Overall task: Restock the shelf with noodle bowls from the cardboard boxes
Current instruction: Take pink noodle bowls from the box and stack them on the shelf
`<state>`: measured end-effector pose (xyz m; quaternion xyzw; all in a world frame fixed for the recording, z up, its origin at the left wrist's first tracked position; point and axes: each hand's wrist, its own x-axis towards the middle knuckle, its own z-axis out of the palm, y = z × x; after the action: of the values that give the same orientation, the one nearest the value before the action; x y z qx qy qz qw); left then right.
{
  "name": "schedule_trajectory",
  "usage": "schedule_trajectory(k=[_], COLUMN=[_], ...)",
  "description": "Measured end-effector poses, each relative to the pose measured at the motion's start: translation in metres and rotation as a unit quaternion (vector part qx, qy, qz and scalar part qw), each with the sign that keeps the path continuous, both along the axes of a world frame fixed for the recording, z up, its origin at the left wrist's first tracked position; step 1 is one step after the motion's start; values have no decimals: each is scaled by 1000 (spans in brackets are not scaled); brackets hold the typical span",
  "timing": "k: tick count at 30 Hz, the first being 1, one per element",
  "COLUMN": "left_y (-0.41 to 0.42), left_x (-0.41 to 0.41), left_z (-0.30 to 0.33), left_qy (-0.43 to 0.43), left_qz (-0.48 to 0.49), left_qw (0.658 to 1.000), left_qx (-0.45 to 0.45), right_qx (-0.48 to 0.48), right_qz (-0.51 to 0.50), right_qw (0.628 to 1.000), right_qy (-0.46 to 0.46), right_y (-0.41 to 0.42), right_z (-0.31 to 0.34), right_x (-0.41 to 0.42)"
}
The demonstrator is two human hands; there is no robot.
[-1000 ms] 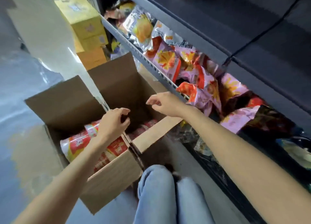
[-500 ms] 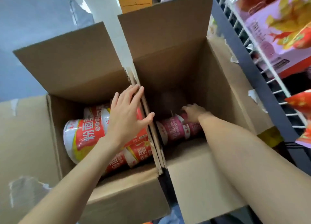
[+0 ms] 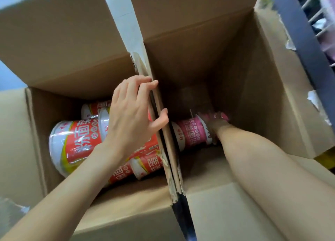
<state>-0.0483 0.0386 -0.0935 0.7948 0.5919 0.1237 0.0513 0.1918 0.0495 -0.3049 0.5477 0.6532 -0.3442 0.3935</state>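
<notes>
The right hand's fingers (image 3: 215, 118) reached deep into the right cardboard box (image 3: 262, 99) and curled over a pink noodle bowl (image 3: 192, 134) lying on its side at the bottom, though shadow and blur hid how firm the grip was. The left hand (image 3: 134, 114) rested on the paired walls between the two boxes, fingers straight, thumb hooked over the edge. Beneath it, red noodle bowls (image 3: 76, 143) lay piled on their sides in the left cardboard box (image 3: 54, 46). A wire shelf (image 3: 311, 14) stood just beside the right box.
</notes>
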Motion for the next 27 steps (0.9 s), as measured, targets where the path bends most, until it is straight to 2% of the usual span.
schedule_trajectory(k=[3,7,10,14,18,21,24,27], left_y=[-2,0,1,-1,0,-3,-7,-7], left_x=[-1,-2,-2,-2,-2,-1,6,12], left_z=[-2,-4,-6,-8,-6,-6,-2,2], left_qy=[-1,0,-7,-11,2,14,17,13], left_qz=[0,-5,-4,-5,-9,-1,1,-14], left_qw=[1000,1000,1000,1000,1000,1000,999,1000], left_qx=[2,7,13,19,17,21,28,17], right_qx=[36,-8,2,-3,67,157,237,277], right_qz=[80,35,2,70,125,154,174,152], right_qw=[996,995,988,987,984,971,950,940], right_qy=[7,94,154,143,107,92,108,128], right_y=[5,18,20,28,44,57,64,58], right_z=[1,-3,2,4,22,58,100,145], right_x=[1,14,20,22,21,18,23,28])
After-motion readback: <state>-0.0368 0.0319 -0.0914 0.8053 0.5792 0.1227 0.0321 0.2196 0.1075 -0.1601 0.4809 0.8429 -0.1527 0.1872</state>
